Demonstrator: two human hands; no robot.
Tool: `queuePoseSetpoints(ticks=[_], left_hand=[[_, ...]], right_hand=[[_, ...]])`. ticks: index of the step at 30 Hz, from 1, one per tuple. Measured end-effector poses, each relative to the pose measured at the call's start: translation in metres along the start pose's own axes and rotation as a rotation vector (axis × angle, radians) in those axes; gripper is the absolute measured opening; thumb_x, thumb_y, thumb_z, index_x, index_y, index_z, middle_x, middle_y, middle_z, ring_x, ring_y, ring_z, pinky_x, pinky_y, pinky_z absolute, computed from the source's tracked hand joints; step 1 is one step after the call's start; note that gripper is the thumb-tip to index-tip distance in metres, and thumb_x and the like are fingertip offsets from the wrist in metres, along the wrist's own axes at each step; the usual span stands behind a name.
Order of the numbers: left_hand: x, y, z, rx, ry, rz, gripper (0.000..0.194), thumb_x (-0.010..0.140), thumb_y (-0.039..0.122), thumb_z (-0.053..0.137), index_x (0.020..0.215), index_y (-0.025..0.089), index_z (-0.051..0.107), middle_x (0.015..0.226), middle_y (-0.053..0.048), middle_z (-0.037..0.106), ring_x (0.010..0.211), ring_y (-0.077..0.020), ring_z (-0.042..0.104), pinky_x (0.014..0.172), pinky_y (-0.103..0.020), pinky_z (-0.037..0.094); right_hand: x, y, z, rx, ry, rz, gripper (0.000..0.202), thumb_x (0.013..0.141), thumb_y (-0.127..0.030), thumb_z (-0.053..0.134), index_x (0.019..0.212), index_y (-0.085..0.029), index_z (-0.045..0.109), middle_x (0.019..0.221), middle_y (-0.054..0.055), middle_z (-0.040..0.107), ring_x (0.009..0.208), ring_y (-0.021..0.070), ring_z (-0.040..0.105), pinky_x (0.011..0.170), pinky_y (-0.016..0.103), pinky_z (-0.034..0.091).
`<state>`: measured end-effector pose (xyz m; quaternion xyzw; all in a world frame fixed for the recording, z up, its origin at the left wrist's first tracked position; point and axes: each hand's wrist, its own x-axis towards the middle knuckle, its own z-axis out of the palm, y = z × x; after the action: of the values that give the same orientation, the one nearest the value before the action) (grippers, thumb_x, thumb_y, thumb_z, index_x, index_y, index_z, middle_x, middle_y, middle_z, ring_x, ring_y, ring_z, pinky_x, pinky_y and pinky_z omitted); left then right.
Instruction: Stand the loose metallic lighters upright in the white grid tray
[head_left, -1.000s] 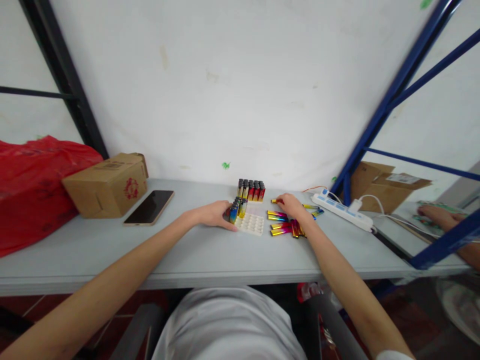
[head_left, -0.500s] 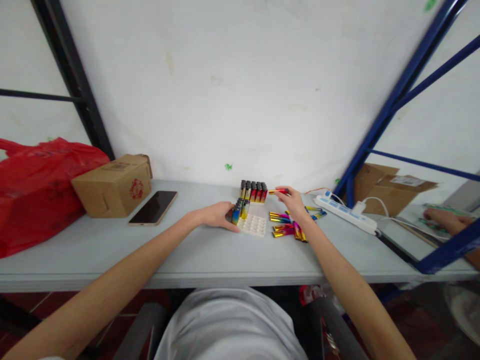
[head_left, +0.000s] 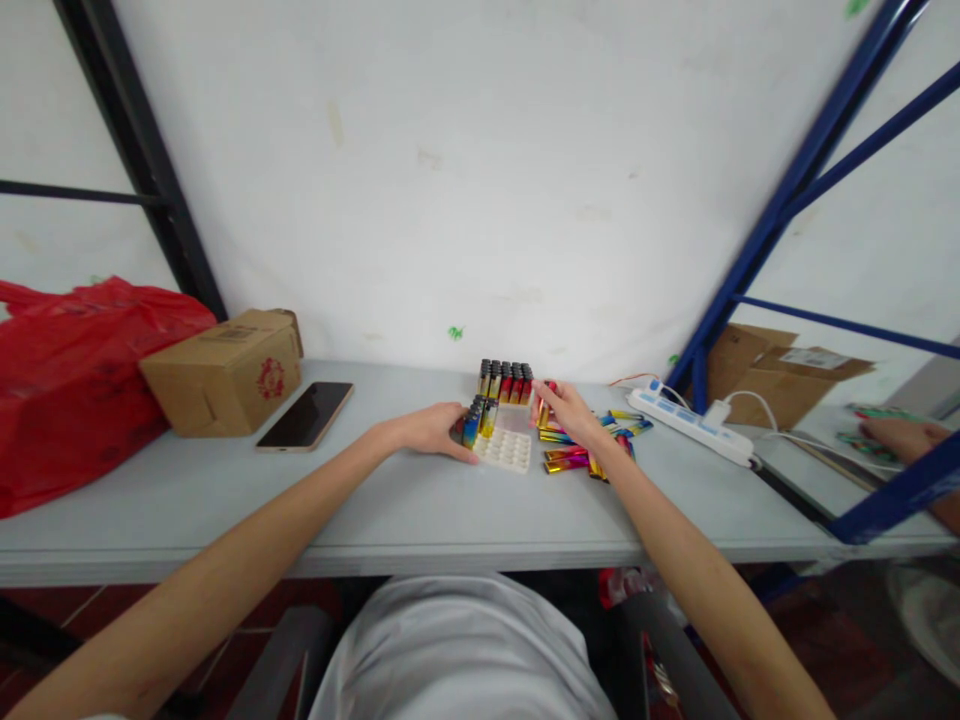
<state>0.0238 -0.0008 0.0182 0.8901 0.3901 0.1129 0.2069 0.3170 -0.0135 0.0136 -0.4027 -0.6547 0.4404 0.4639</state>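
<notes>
My left hand (head_left: 439,431) curls around the left end of a white tray (head_left: 513,451) with rows of round holes. Blue, gold and dark lighters (head_left: 471,428) stand upright in the tray beside its fingers. Pinched in my right hand (head_left: 568,412) is a red and gold lighter (head_left: 548,405), held roughly upright above the tray's right side. Behind the tray stands a block of black-topped lighters (head_left: 507,382), gold on the left and red on the right. Loose shiny lighters (head_left: 568,459) in several colours lie under and beside my right hand.
A phone (head_left: 306,416), a cardboard box (head_left: 232,375) and a red plastic bag (head_left: 82,390) are on the left. A white power strip (head_left: 690,428) with cables lies on the right, near a blue frame (head_left: 757,230). Another person's hand (head_left: 900,437) is at far right.
My right hand has come left and slightly down, bringing the red and gold lighter from lying sideways to roughly upright. My left hand stays at the tray.
</notes>
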Motion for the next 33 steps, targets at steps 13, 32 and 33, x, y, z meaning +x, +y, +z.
queuePoseSetpoints(ticks=[13, 32, 33], left_hand=[[0.0, 0.0, 0.0, 0.021, -0.009, -0.035, 0.075, 0.063, 0.076, 0.083, 0.109, 0.018, 0.066, 0.107, -0.009, 0.074, 0.094, -0.0296, 0.069, 0.076, -0.033, 0.051], [0.0, -0.001, 0.001, 0.021, -0.016, -0.026, 0.075, 0.064, 0.076, 0.083, 0.108, 0.019, 0.064, 0.108, -0.009, 0.073, 0.093, -0.0289, 0.068, 0.076, -0.033, 0.05], [0.0, -0.001, 0.001, 0.02, -0.015, -0.027, 0.075, 0.064, 0.076, 0.083, 0.108, 0.019, 0.064, 0.107, -0.009, 0.073, 0.093, -0.0288, 0.068, 0.076, -0.033, 0.05]], right_hand=[[0.002, 0.002, 0.006, -0.115, -0.096, 0.028, 0.059, 0.08, -0.078, 0.073, 0.093, -0.022, 0.063, 0.066, -0.008, 0.047, 0.055, 0.0103, 0.041, 0.052, 0.024, 0.032], [0.004, 0.012, 0.023, -0.661, 0.226, -0.052, 0.068, 0.092, -0.084, 0.044, 0.059, -0.025, 0.034, 0.056, -0.003, 0.033, 0.059, 0.0139, 0.036, 0.057, 0.03, 0.024], [0.004, 0.011, 0.024, -0.683, 0.244, -0.049, 0.067, 0.093, -0.08, 0.045, 0.057, -0.026, 0.033, 0.055, -0.003, 0.032, 0.058, 0.0138, 0.036, 0.058, 0.03, 0.024]])
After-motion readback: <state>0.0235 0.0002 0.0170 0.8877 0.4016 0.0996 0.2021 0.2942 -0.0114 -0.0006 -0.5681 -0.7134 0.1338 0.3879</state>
